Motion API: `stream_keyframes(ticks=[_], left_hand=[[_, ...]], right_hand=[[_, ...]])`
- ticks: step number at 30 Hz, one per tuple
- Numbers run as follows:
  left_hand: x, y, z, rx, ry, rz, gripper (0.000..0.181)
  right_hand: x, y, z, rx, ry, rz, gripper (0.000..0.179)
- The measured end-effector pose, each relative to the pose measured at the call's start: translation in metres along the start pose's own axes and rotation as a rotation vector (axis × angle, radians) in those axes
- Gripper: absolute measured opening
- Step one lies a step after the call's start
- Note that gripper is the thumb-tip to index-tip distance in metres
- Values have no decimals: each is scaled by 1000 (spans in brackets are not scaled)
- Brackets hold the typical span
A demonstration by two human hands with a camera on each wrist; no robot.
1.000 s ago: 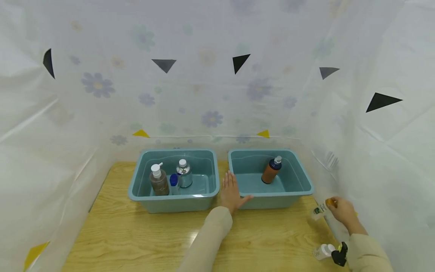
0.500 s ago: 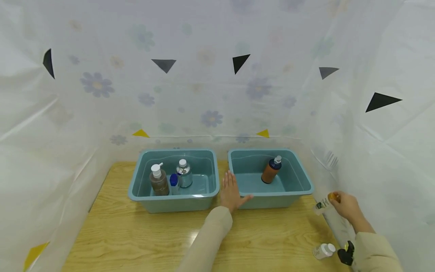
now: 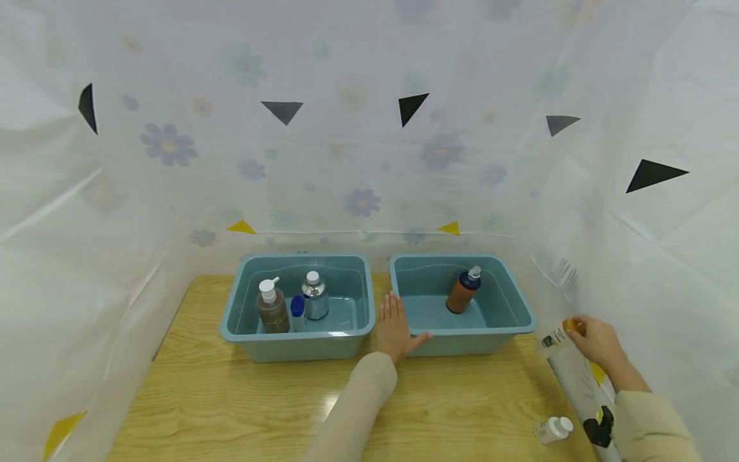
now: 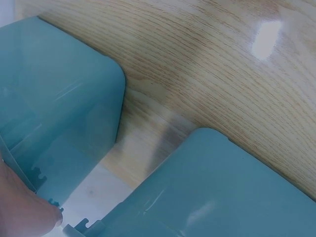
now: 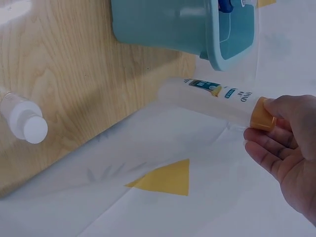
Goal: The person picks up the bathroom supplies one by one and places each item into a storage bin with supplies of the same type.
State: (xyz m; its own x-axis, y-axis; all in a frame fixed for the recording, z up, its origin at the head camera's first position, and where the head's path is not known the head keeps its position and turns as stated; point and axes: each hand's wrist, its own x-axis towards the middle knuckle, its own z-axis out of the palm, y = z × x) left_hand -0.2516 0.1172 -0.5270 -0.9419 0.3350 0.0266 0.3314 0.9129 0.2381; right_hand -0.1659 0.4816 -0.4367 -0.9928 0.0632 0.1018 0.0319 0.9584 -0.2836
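Pinching bottle (image 5: 207, 98) by orange cap (image 5: 262, 114) in R grip (image 5: 296, 150), nearly closed; extending past grip, nr surface (image 3: 242, 404) edge. Best squeeze firmly, move slowly, stay clear of bin (image 3: 479, 344) L of grip. Resting L grip (image 3: 394, 330) spread, w/ nothing held, at bin corner.

The right wrist view's edges crop the right hand (image 5: 299, 163) and the white-capped bottle (image 5: 20, 114).

Soft, even light fills the head view, leaving white glare on the bench (image 3: 231, 404) and a thin shine on the front rim of the left bin (image 3: 306, 350). Both wrist views are dimmer and bluish, with soft shadows. Wide-angle stretch marks the head view's edges; print on the handheld bottle (image 3: 556, 337) blurs there.
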Motion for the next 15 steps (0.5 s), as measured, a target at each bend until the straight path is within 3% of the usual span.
stream_keyframes(ticks=[8,15], left_hand=[[0,2,-1,32,11,3,108],[-1,0,0,28,36,4,108]], right_hand=[[10,-6,-21,-18,60,-36,32],[20,-16,-32,-47,52,-36,33]])
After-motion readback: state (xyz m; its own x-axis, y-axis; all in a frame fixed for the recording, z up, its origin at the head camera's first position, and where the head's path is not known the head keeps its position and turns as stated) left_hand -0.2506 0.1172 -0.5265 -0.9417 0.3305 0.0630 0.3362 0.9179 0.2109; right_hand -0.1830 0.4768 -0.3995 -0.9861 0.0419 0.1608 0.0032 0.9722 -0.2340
